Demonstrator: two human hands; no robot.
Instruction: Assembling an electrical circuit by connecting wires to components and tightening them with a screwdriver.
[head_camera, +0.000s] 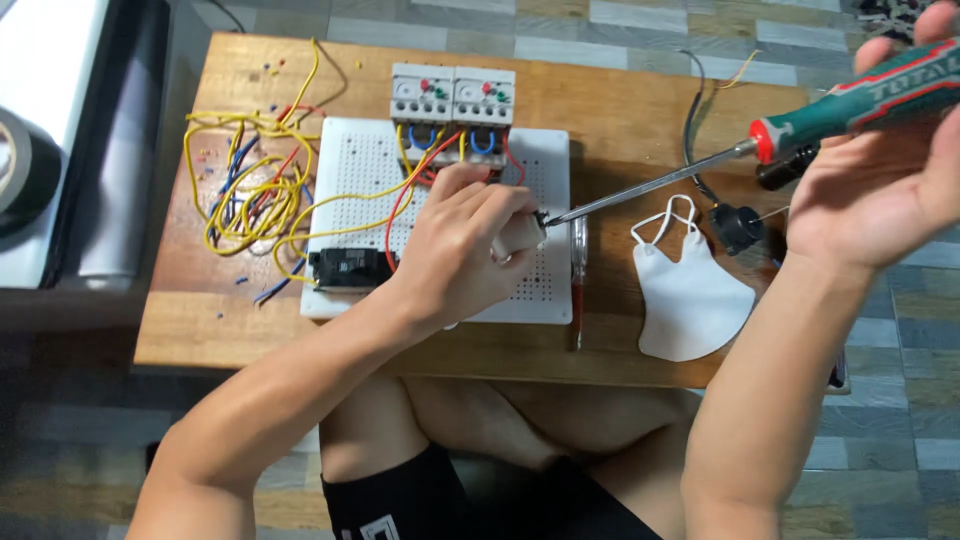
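My left hand (462, 250) grips a small white electrical part (521, 236) over the white perforated board (350, 170). My right hand (880, 165) holds a long screwdriver (830, 112) with a green and red handle; its metal tip touches the white part. Two grey switching units (452, 98) with red and green buttons are mounted at the board's far edge, wired in yellow, red and blue. A black breaker (347, 268) sits at the board's near left corner.
A tangle of yellow, blue and red wires (245, 190) lies on the low wooden table (620, 110) left of the board. A white face mask (690, 290), a red-handled tester pen (578, 280) and black parts (738, 228) lie to the right. A black tape roll (22, 170) is far left.
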